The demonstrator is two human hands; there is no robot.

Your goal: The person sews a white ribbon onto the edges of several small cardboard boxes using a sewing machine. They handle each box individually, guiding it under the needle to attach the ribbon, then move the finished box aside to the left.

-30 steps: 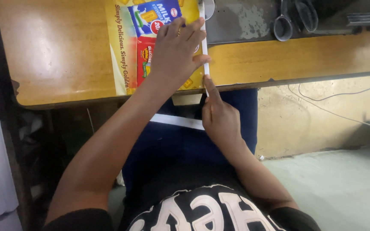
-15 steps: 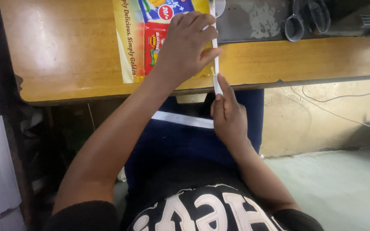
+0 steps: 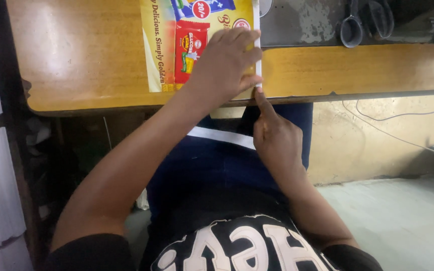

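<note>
Pressing left hand (image 3: 224,65) flat on printed sheet (image 3: 177,45), right hand (image 3: 275,140) forefinger at its edge

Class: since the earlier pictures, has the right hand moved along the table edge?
Yes. The right hand shifted slightly toward the table edge; its forefinger now touches the edge beside the left hand.

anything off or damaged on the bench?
Mostly tidy. The printed sheet lies flat under the left hand, its near edge overhanging the wooden table. The right hand touches that corner from below. The grey panel beside the scissors is scuffed and patchy.
</note>
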